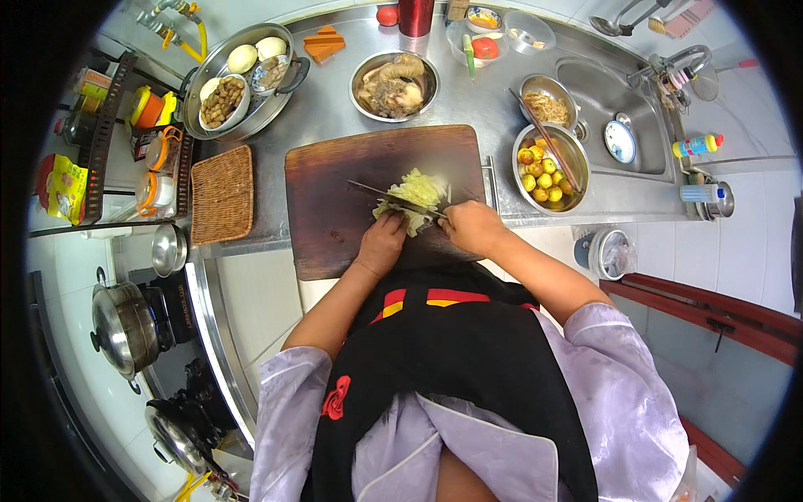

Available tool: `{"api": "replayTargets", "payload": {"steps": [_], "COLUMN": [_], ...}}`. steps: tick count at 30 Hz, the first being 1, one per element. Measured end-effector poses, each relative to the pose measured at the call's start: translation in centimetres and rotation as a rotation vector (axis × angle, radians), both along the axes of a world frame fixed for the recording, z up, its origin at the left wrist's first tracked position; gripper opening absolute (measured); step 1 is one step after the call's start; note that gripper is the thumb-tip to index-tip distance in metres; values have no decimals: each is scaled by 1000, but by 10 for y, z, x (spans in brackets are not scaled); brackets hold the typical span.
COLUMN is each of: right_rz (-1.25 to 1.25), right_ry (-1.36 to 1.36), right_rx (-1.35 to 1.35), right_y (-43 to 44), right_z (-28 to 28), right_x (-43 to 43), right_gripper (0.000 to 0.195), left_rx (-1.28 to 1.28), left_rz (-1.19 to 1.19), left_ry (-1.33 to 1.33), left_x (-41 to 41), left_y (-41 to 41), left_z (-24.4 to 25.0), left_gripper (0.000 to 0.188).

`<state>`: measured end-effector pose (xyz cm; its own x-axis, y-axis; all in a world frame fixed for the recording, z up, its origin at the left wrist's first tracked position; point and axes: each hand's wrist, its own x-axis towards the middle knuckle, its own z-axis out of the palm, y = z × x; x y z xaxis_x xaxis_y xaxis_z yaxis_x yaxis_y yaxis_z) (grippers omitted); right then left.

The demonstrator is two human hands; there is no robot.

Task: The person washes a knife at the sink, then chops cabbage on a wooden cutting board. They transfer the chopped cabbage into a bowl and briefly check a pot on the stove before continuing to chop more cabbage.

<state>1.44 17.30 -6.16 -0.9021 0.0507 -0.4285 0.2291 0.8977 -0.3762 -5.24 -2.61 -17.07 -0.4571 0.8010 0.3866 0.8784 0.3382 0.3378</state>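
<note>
A dark wooden cutting board (pixel 326 219) lies before me, its near edge past the counter's front. Pale green chopped leaves, apparently cabbage (pixel 419 188), are heaped on its right half. My right hand (pixel 472 227) is closed around the handle of a kitchen knife (pixel 369 189). The blade points to the far left and lies across the leaves, seen nearly edge-on. My left hand (pixel 384 241) has its curled fingers on the near part of the leaves, close beside the blade. Its fingertips are partly hidden.
Beyond the board stands a steel bowl of meat (pixel 392 88). At right, chopsticks (pixel 546 141) rest across a bowl of small yellow-green round pieces (pixel 544 172), beside the sink (pixel 633 94). A wicker basket (pixel 222 194) and a large steel pan (pixel 194 110) are at left.
</note>
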Motion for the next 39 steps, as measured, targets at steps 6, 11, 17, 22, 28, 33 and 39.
{"api": "replayTargets", "payload": {"steps": [6, 11, 17, 22, 28, 33, 39], "right_rz": [-5, 21, 36, -38, -74, -88, -84], "right_ry": [-71, -107, -12, 46, 19, -7, -28], "right_rx": [23, 49, 55, -16, -5, 2, -7], "right_y": [1, -1, -3, 6, 8, 4, -3], "right_z": [29, 24, -13, -1, 22, 28, 23], "right_x": [10, 12, 5, 7, 14, 22, 23], "right_gripper": [25, 19, 27, 25, 25, 25, 25], "left_rx": [23, 4, -23, -42, 5, 2, -73], "left_rz": [13, 3, -12, -33, 4, 58, 122], "left_ry": [23, 9, -10, 12, 70, 179, 51], "left_x": [-1, 0, -4, -5, -6, -2, 4], "left_y": [1, 1, 3, 7, 10, 9, 0], "left_z": [-2, -2, -2, 2, -1, 28, 9], "left_gripper": [22, 22, 23, 25, 21, 21, 22]}}
